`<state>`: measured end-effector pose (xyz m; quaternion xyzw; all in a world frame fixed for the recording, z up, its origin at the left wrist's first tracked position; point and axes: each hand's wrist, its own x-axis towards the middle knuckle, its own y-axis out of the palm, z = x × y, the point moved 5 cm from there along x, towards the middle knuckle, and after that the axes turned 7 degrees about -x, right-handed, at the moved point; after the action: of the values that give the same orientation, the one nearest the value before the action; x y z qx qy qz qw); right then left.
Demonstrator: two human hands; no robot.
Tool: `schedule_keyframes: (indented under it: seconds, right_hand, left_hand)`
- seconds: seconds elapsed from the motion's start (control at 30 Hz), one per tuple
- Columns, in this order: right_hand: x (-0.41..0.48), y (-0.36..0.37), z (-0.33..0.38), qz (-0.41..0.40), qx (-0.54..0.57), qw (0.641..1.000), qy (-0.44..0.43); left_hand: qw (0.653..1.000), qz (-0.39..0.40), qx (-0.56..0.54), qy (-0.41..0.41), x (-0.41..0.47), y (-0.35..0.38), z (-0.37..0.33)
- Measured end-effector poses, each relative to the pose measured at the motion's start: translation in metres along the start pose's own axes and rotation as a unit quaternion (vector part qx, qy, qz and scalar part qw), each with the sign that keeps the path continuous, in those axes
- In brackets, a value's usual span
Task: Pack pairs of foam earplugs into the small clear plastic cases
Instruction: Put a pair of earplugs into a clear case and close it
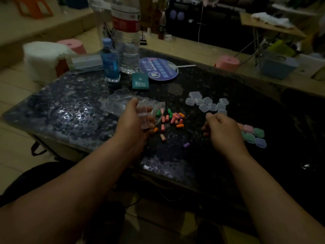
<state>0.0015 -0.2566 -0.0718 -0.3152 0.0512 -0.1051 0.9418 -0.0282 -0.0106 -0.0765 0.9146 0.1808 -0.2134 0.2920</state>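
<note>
Earplugs (173, 118) lie scattered at the centre of the frame, between the two hands, on the dark glossy table (70, 110). They are short foam cylinders with rounded tips, in pink, orange and green, with their long axes pointing every way. A lone purple earplug (186, 144) lies lower, nearer the right hand.

The left hand (133, 120), left of centre, holds an open case (143, 118), a small clear hinged plastic box, with the thumb above and the fingers curled round it. The pile lies just to its right.

The right hand (221, 127), right of centre, has its fingers curled under; whether it pinches anything I cannot tell. The pile lies to its left, so this hand, which carries no case, seems the likelier one to fetch the next pair.

Empty cases (207, 103), clear rounded squares, cluster above the right hand. Filled cases (253, 136), showing pink, green and pale blue, sit at its far right. A crumpled clear bag (117, 103) lies behind the left hand.
</note>
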Motion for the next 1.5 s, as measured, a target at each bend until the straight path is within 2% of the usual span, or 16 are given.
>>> schedule_keyframes:
  seconds: [0.07, 0.17, 0.43, 0.7, 0.93, 1.2, 1.37, 1.5]
  right_hand:
    - [0.002, 0.011, 0.004, 0.023, 0.002, 1.0, 0.003]
    - [0.007, 0.027, 0.006, 0.045, -0.067, 0.997, -0.012]
    - [0.031, 0.052, 0.006, 0.042, -0.092, 0.995, -0.021]
    - [0.048, 0.05, -0.017, 0.04, -0.158, 0.987, -0.008]
    - [0.073, 0.082, -0.008, 0.063, -0.191, 0.974, -0.102]
    - [0.084, 0.095, -0.008, 0.073, -0.271, 0.951, -0.129]
    - [0.082, 0.082, -0.009, 0.052, -0.288, 0.949, -0.115]
    - [0.064, 0.052, -0.001, 0.037, -0.24, 0.969, -0.053]
  left_hand:
    - [1.0, -0.005, -0.008, 0.007, -0.002, 0.0, -0.003]
    - [1.0, -0.007, -0.011, 0.013, -0.003, 0.001, -0.004]
    - [1.0, -0.003, -0.028, 0.009, 0.001, 0.003, -0.006]
    - [0.997, 0.026, -0.063, -0.035, 0.002, 0.001, -0.007]
    - [0.996, 0.042, -0.048, -0.063, -0.003, 0.01, -0.013]
    - [0.989, 0.04, -0.085, -0.11, -0.004, 0.007, -0.013]
    - [0.987, 0.032, -0.106, -0.117, 0.0, 0.004, -0.016]
    - [0.989, 0.023, -0.074, -0.125, -0.001, 0.014, -0.007]
